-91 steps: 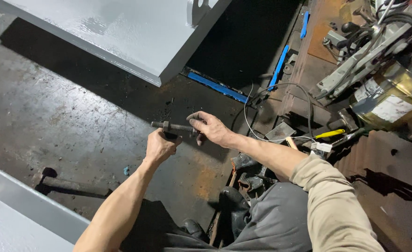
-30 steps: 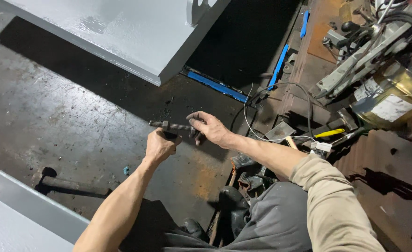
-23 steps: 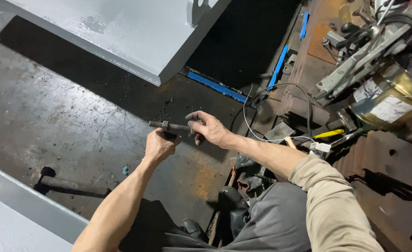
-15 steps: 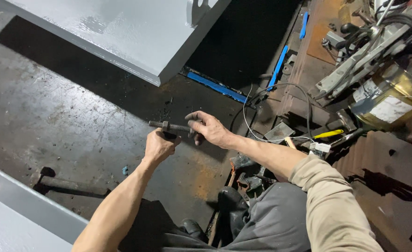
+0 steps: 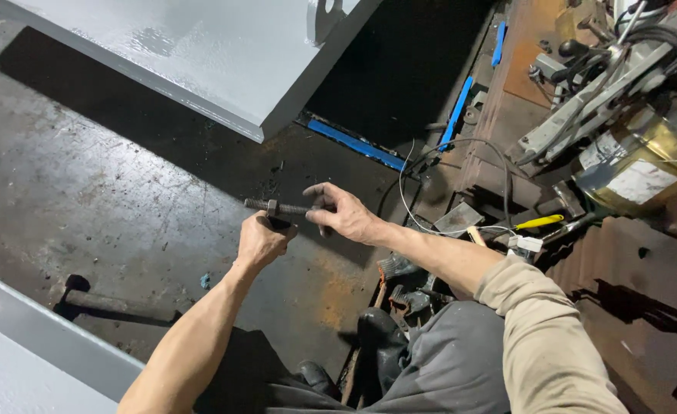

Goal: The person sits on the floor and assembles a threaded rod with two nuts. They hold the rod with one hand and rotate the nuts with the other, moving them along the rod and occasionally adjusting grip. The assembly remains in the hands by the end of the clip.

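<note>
Threaded rod [image 5: 277, 206] with nut [image 5: 272, 205] lying level above dark floor [image 5: 85, 192], mid-scene | left hand [image 5: 262, 239] clenching under rod near nut | right hand [image 5: 344, 215] pinching rod's right end, fingers half curled | hammer [image 5: 101, 303] resting near-left | grey panel [image 5: 223, 54] lying far.

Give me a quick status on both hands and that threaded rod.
Left hand gripping threaded rod near its nut. Right hand closed on the rod's other end. Rod held level above stained floor; hammer lies below, clear of it.
</note>
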